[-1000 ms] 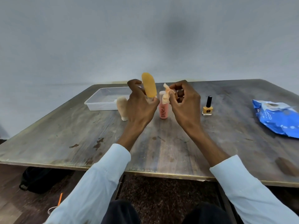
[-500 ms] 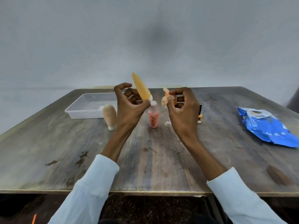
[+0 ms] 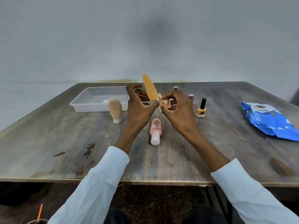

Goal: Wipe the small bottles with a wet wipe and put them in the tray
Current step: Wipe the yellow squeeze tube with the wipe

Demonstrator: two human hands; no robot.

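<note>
Table (image 3: pixel 178 159): wooden top, lying under both raised hands.
Tray (image 3: pixel 80 105): clear plastic, sitting left of the grip, beyond it.
Wipes pack (image 3: pixel 268 122): blue, lying well right of the grip.
Left hand (image 3: pixel 139 109): pinching the orange tube (image 3: pixel 149 89) at its lower end, tube tilting up and leftward.
Right hand (image 3: pixel 178 110): clutching the crumpled wet wipe (image 3: pixel 163 103) against the tube's base.
Beige tube (image 3: pixel 115 109): standing on its cap, left of the grip.
Pink bottle (image 3: pixel 155 130): lying on its side just below the grip.
Yellow nail polish (image 3: pixel 201 109): standing right of the grip.

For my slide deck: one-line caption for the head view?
Left hand holds an orange tube while right hand wipes it with a wet wipe.
</note>
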